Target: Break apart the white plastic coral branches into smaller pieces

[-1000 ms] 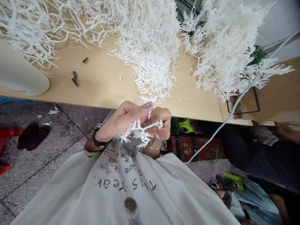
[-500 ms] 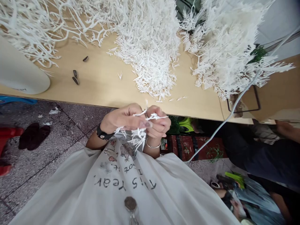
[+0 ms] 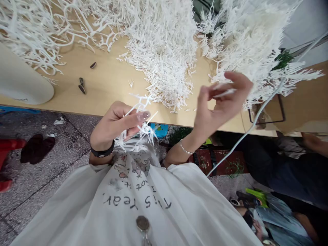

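Fingers of the left hand (image 3: 109, 124) are closed, the thumb pressing down on a bunch of white twigs (image 3: 147, 129). Some of the bunch spreads above the thumb, overlapping the edge of the table (image 3: 110, 89) in view, and the rest pokes out below the fingers, in front of the shirt (image 3: 123, 205).

Well apart from it, the right hand (image 3: 216, 106) is raised over the table edge, its fingers bent and its thumb upright, with a small gap showing between thumb and fingers. Something white and blurred shows among those fingertips; whether they grip it cannot be told.

Beyond the hands, a heap of short white sprigs (image 3: 164, 51) lies on the table, its near end between the two hands. A second white heap (image 3: 246, 44) lies behind the right hand, and longer white branches (image 3: 28, 30) lie beyond three dark seeds (image 3: 93, 65) on the left.
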Action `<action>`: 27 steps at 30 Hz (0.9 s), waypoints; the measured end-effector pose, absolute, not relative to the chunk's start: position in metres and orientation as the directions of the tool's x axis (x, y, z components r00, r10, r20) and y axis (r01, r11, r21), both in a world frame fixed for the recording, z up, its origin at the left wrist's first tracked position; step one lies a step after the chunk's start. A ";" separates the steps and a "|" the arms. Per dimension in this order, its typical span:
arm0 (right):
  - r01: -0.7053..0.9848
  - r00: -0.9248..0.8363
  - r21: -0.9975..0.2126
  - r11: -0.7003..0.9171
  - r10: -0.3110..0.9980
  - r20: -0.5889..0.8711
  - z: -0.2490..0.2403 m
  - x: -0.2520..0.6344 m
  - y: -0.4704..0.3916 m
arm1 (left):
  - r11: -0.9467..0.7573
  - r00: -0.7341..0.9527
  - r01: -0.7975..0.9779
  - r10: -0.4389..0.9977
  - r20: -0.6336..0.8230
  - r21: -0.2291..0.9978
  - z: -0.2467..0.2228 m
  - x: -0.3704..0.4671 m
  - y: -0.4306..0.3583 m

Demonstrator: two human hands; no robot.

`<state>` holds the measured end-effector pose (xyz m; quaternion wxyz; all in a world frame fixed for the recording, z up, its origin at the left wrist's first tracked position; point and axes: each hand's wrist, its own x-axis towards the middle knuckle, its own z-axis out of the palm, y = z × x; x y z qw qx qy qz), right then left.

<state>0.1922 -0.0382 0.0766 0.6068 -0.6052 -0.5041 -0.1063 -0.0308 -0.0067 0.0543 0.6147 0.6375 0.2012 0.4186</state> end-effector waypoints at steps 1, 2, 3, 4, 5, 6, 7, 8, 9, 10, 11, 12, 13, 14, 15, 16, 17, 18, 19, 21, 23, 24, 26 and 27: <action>0.761 0.422 -0.607 0.230 0.536 0.731 0.075 0.189 -0.036 | -0.126 0.597 -0.300 0.748 0.289 0.946 0.056 -0.028 -0.007; 0.770 0.382 -0.599 0.220 0.593 0.709 0.072 0.183 -0.036 | -0.086 0.621 -0.334 0.729 0.288 0.939 0.057 -0.025 -0.007; 0.766 0.353 -0.605 0.215 0.646 0.677 0.068 0.176 -0.038 | -0.057 0.637 -0.354 0.716 0.286 0.933 0.058 -0.022 -0.007; 0.745 0.337 -0.629 0.223 0.687 0.644 0.065 0.168 -0.041 | -0.047 0.642 -0.354 0.715 0.279 0.934 0.059 -0.019 -0.007; 0.710 0.316 -0.658 0.252 0.720 0.617 0.062 0.160 -0.046 | -0.054 0.639 -0.338 0.720 0.271 0.940 0.060 -0.017 -0.006; 0.665 0.274 -0.685 0.298 0.756 0.595 0.060 0.153 -0.052 | -0.070 0.637 -0.320 0.722 0.269 0.945 0.060 -0.015 -0.006; 0.611 0.215 -0.712 0.346 0.793 0.570 0.060 0.146 -0.058 | -0.089 0.629 -0.301 0.730 0.268 0.950 0.059 -0.014 -0.006; 0.551 0.149 -0.739 0.388 0.826 0.544 0.060 0.141 -0.063 | -0.113 0.615 -0.280 0.742 0.268 0.953 0.059 -0.012 -0.006; 0.494 0.092 -0.768 0.408 0.854 0.512 0.060 0.136 -0.069 | -0.145 0.589 -0.260 0.760 0.275 0.955 0.058 -0.011 -0.006; 0.452 0.050 -0.795 0.405 0.878 0.476 0.061 0.133 -0.073 | -0.188 0.549 -0.231 0.785 0.287 0.955 0.057 -0.011 -0.007; 0.431 0.029 -0.815 0.386 0.897 0.440 0.062 0.131 -0.076 | -0.241 0.501 -0.196 0.809 0.308 0.951 0.056 -0.010 -0.007; 0.428 0.027 -0.828 0.361 0.911 0.411 0.062 0.129 -0.078 | -0.303 0.449 -0.151 0.827 0.339 0.941 0.056 -0.009 -0.008; 0.434 0.034 -0.835 0.338 0.920 0.391 0.061 0.128 -0.079 | -0.363 0.399 -0.096 0.839 0.370 0.927 0.056 -0.008 -0.009; 0.436 0.040 -0.841 0.319 0.927 0.373 0.060 0.127 -0.079 | -0.412 0.364 -0.038 0.843 0.397 0.910 0.056 -0.008 -0.010; 0.424 0.048 -0.854 0.300 0.935 0.352 0.058 0.126 -0.079 | -0.445 0.349 0.016 0.842 0.412 0.896 0.057 -0.007 -0.011; 0.394 0.056 -0.874 0.283 0.942 0.330 0.056 0.126 -0.079 | -0.460 0.353 0.055 0.839 0.414 0.886 0.057 -0.007 -0.012; 0.348 0.061 -0.899 0.266 0.950 0.305 0.054 0.125 -0.079 | -0.463 0.363 0.079 0.838 0.407 0.883 0.058 -0.007 -0.013; 0.296 0.062 -0.923 0.246 0.959 0.276 0.053 0.125 -0.078 | -0.456 0.366 0.094 0.842 0.396 0.885 0.059 -0.007 -0.014; 0.244 0.064 -0.943 0.224 0.967 0.247 0.051 0.125 -0.078 | -0.445 0.359 0.098 0.850 0.385 0.890 0.059 -0.007 -0.014; 0.137 0.061 -0.972 0.193 0.977 0.203 0.049 0.125 -0.078 | -0.431 0.318 0.069 0.864 0.390 0.900 0.058 -0.008 -0.015; 0.003 0.027 -0.987 0.159 0.987 0.159 0.048 0.125 -0.078 | -0.382 0.314 -0.045 0.872 0.376 0.923 0.057 -0.009 -0.012; -0.077 -0.010 -0.988 0.134 0.991 0.135 0.048 0.124 -0.078 | -0.313 0.368 -0.140 0.864 0.343 0.939 0.057 -0.010 -0.011; -0.236 -0.104 -0.970 0.064 0.990 0.091 0.048 0.122 -0.080 | -0.040 0.572 -0.317 0.789 0.225 0.948 0.056 -0.011 -0.006; -0.305 -0.133 -0.952 0.028 0.989 0.072 0.049 0.121 -0.081 | 0.140 0.696 -0.356 0.699 0.163 0.924 0.057 -0.010 -0.004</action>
